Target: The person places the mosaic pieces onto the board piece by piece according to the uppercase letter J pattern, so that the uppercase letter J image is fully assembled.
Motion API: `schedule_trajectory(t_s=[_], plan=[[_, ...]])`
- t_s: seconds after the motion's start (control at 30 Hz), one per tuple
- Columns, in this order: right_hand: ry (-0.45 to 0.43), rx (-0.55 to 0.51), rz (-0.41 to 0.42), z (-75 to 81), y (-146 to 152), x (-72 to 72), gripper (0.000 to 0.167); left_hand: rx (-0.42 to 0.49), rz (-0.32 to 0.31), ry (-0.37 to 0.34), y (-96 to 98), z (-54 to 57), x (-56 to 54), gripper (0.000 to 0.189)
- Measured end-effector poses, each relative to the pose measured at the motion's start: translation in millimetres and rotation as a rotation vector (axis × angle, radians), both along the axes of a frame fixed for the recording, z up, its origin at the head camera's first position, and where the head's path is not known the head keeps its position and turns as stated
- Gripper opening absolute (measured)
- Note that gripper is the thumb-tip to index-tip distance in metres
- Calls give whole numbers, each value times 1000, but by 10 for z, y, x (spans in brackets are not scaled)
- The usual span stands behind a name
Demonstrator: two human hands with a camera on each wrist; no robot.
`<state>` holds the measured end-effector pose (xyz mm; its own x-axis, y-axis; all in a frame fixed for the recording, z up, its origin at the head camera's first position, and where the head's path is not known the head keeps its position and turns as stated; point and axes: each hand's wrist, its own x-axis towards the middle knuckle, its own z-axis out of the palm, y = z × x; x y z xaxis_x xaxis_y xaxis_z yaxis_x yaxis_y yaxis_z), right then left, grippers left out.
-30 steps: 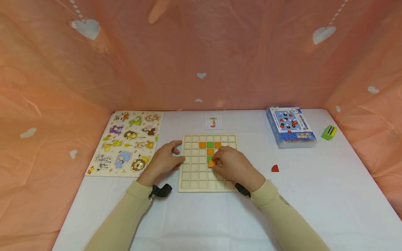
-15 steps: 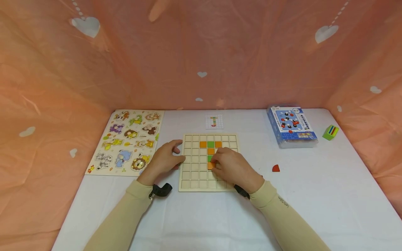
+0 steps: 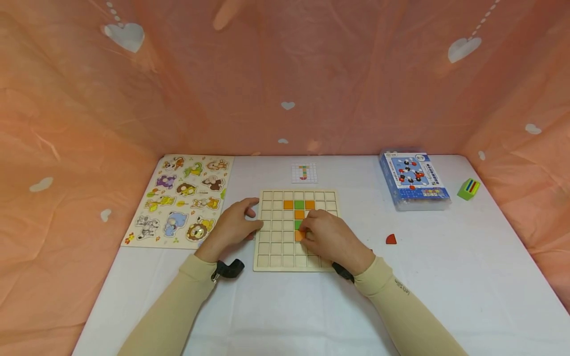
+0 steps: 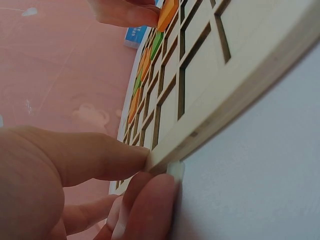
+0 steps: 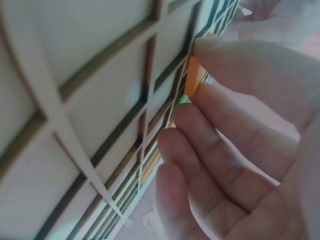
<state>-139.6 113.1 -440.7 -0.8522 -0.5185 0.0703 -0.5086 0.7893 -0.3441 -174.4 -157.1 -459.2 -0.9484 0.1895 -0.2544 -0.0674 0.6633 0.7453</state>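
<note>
A wooden grid board (image 3: 276, 248) lies flat in the middle of the head view. My left hand (image 3: 233, 223) holds its left edge; in the left wrist view the thumb (image 4: 105, 155) presses the rim, with fingertips against the side. Over the board, my right hand (image 3: 336, 237) pinches an orange square tile (image 5: 194, 77) between thumb and index finger. That tile stands tilted at a cell below a green tile (image 3: 298, 224). Further up sit an orange tile (image 3: 299, 214) and a row of orange, green and orange tiles. My right fingers hide part of the board.
Behind the board lies a small pattern card (image 3: 305, 172). An animal puzzle board (image 3: 178, 202) is at the left. To the right are a boxed molecule set (image 3: 414, 180), a green block with coloured stripes (image 3: 469, 189) and a red quarter-round piece (image 3: 391, 239). Pink curtains surround the white table.
My right hand has brought the orange tile slightly down to the cell below the green one, then stayed there. The left hand keeps its place at the board's edge.
</note>
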Motion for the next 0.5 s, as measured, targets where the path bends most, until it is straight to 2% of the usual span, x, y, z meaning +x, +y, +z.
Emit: schedule_trajectory(t_s=[0.5], plan=[[-6, 7, 0, 26, 34, -15, 9, 4, 7, -13, 5, 8, 9, 71]])
